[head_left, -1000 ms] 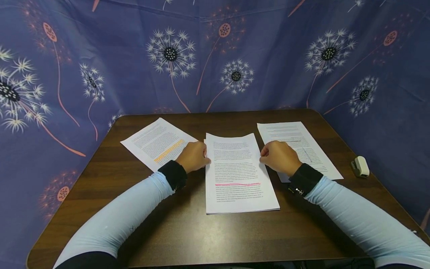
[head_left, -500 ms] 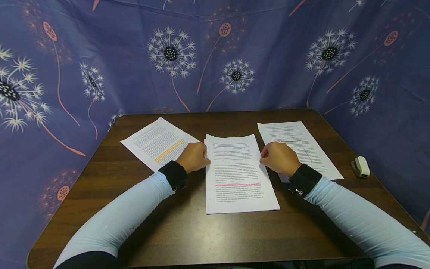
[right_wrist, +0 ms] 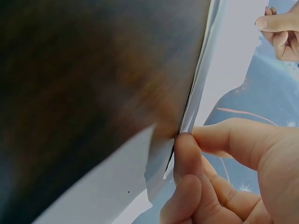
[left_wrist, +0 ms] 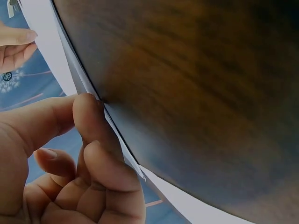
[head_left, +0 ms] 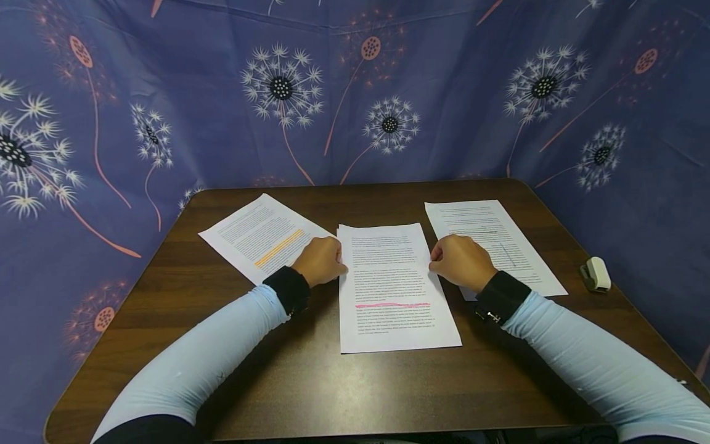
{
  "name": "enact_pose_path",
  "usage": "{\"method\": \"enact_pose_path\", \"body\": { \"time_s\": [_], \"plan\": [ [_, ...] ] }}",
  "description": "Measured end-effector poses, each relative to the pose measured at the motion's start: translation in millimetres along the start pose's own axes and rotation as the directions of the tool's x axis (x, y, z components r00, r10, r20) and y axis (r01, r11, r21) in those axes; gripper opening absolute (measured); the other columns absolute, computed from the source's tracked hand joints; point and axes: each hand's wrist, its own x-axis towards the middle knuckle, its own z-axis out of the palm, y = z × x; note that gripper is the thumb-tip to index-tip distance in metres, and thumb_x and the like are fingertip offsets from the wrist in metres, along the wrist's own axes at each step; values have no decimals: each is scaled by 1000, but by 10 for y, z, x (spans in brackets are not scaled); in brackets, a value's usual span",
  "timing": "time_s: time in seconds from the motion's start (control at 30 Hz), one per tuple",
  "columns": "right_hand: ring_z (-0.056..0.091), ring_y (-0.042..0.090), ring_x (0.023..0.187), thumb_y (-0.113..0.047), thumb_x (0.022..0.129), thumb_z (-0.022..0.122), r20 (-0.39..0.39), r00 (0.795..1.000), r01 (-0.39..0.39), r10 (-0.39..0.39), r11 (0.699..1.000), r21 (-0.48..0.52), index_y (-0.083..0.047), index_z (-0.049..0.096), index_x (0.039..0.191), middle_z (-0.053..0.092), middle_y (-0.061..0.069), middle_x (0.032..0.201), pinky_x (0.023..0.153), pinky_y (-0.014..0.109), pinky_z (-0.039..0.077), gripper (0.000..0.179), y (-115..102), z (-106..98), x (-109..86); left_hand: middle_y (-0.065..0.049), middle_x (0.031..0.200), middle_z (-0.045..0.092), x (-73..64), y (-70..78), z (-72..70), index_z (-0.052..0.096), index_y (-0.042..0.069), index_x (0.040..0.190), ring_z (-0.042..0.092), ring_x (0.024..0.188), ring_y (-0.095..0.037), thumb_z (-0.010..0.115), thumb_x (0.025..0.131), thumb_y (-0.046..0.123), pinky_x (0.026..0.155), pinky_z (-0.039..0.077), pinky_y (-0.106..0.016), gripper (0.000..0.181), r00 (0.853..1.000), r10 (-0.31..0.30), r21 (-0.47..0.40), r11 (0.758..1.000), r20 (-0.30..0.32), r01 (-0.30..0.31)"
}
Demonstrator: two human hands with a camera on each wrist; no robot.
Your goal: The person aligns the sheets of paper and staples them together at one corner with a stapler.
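Note:
A small stack of printed paper sheets (head_left: 388,320) lies at the middle of the table, a pink highlighted line on its top sheet. My left hand (head_left: 320,260) pinches the stack's left edge between thumb and curled fingers. On the opposite edge, my right hand (head_left: 461,261) pinches the sheets the same way. Both wrist views show layered paper edges (left_wrist: 79,77) at the fingertips, close to the tabletop. Beneath the left hand's reach lies a sheet with an orange highlighted band (head_left: 261,231). Another sheet with a thin dark pen stroke (head_left: 516,256) is partly covered by the right hand.
A small white and grey stapler-like object (head_left: 596,275) sits near the right edge of the dark brown wooden table (head_left: 266,394). Behind the table hangs a blue cloth with a dandelion pattern (head_left: 444,80).
Both hands stay in place on the stack's sides. The far edge of the stack has dropped slightly and looks flatter; the other sheets have not moved.

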Motion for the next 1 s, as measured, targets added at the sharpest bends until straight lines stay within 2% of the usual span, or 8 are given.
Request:
{"method": "enact_pose_path", "body": {
  "time_s": [0.43, 0.77, 1.0],
  "plan": [
    [60, 21, 69, -22, 84, 78, -1, 1000, 10, -10, 1000, -15, -14, 75, 85, 70, 3, 81, 56, 35, 40, 8, 15, 12, 6, -5, 71, 62, -9, -2, 12, 66, 9, 79, 59, 65, -20, 82, 86, 22, 53, 42, -28, 22, 1000, 10, 17, 1000, -10, -10],
    [60, 21, 68, -23, 84, 78, 11, 1000, 3, -2, 1000, -31, -15, 74, 83, 69, 2, 78, 56, 36, 40, 9, 3, 9, 0, -5, 70, 62, -1, -13, 23, 66, 9, 80, 59, 65, -21, 82, 87, 22, 55, 42, -29, 22, 1000, -9, 26, 1000, -7, 9],
    [58, 22, 66, -20, 83, 78, 11, 1000, 23, -22, 999, -37, -14, 73, 82, 68, 3, 78, 53, 36, 38, 8, 7, -1, 6, -4, 70, 63, -6, -36, 43, 66, 11, 79, 58, 63, -20, 84, 87, 25, 54, 42, -29, 23, 999, 22, 55, 998, -31, -21]
  ]
}}
